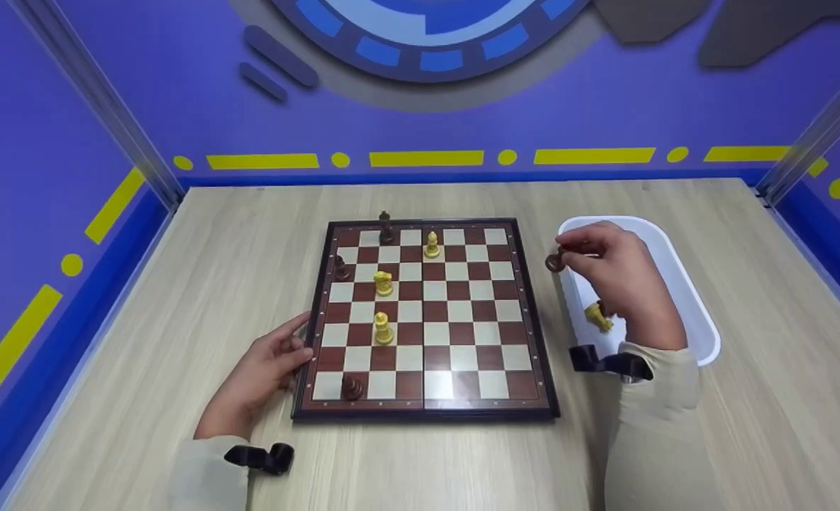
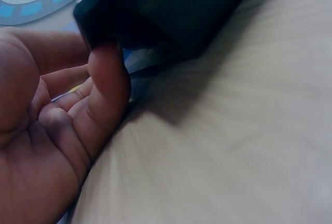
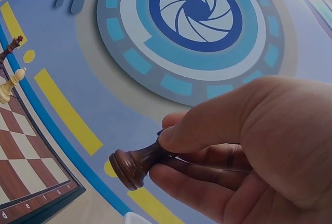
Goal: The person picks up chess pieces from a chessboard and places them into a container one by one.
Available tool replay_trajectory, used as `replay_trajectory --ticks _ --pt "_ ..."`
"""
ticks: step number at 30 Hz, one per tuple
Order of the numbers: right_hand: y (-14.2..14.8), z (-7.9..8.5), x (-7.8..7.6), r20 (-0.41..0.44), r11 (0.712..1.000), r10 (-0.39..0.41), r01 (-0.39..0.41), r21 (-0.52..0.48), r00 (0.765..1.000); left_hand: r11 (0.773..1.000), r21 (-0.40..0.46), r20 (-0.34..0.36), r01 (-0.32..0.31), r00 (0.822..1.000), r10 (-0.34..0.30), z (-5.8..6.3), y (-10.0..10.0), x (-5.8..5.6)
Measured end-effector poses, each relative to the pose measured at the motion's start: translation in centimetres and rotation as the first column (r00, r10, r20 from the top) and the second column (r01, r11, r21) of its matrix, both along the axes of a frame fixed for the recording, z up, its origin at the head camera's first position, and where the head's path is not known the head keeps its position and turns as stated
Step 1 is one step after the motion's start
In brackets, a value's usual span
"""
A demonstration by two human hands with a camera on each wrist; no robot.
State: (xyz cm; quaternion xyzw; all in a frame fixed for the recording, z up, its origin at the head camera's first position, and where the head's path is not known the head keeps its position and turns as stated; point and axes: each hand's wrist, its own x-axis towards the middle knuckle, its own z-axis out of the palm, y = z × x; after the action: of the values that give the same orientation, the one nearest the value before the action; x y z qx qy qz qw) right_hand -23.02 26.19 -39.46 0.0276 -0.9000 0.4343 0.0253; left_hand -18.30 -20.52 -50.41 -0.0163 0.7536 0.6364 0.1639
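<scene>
My right hand [image 1: 622,273] pinches a dark brown chess piece [image 3: 129,168] between thumb and fingers, above the left rim of a white tray [image 1: 700,319]. The piece tilts with its base toward the board; its top is hidden by the fingers. At the left edge of a folding chessboard [image 1: 470,333], my left hand [image 1: 264,369] holds the frame with thumb and finger. On the board stand a dark king [image 1: 386,231], a gold bishop [image 1: 431,245], a gold knight [image 1: 383,284], a taller gold piece [image 1: 383,330] and dark pieces, one near the front edge [image 1: 351,387].
Inside the tray lies a gold chess piece [image 1: 597,317], with a bit of dark beside it; my right hand covers part of the tray. Board and tray rest on a light wooden table [image 1: 250,248]. Blue-purple panels [image 1: 427,131] wall in the back and sides.
</scene>
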Motion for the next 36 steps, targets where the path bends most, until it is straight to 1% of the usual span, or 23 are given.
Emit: replay_trajectory --ticks 8,13,16,23,28,31,33,36 --pt "0.3 0.0 0.1 0.038 0.999 -0.023 0.024 -0.024 0.999 1.000 -0.012 -0.010 0.001 1.000 -0.001 0.0 -0.1 0.1" --pt "0.6 0.0 0.1 0.027 0.999 -0.037 0.038 -0.014 0.999 1.000 -0.013 -0.022 0.004 1.000 -0.004 -0.2 -0.2 0.1" --pt "0.8 -0.1 0.0 0.028 0.999 -0.045 0.046 -0.014 0.999 1.000 -0.018 -0.021 -0.005 1.000 0.005 -0.2 -0.2 0.1" --pt "1.3 0.0 -0.1 -0.020 0.998 -0.057 0.057 0.026 0.998 1.000 0.004 -0.008 -0.006 1.000 0.006 -0.3 -0.2 0.1" --pt "1.6 -0.1 0.1 0.012 0.998 -0.064 0.064 -0.010 0.998 1.000 0.008 -0.012 -0.008 1.000 0.008 -0.3 -0.2 0.0" --pt "1.8 -0.2 0.2 0.000 0.997 -0.074 0.074 -0.010 0.997 1.000 0.007 -0.013 -0.009 1.000 0.009 -0.3 -0.1 0.0" --pt "2.0 -0.2 0.2 -0.025 0.997 -0.078 0.078 0.014 0.997 1.000 -0.001 -0.016 -0.006 1.000 0.006 -0.2 -0.1 0.0" --pt "2.2 -0.2 0.2 -0.035 0.995 -0.087 0.089 0.036 0.996 1.000 -0.011 -0.014 -0.010 1.000 0.010 -0.2 0.0 -0.1"
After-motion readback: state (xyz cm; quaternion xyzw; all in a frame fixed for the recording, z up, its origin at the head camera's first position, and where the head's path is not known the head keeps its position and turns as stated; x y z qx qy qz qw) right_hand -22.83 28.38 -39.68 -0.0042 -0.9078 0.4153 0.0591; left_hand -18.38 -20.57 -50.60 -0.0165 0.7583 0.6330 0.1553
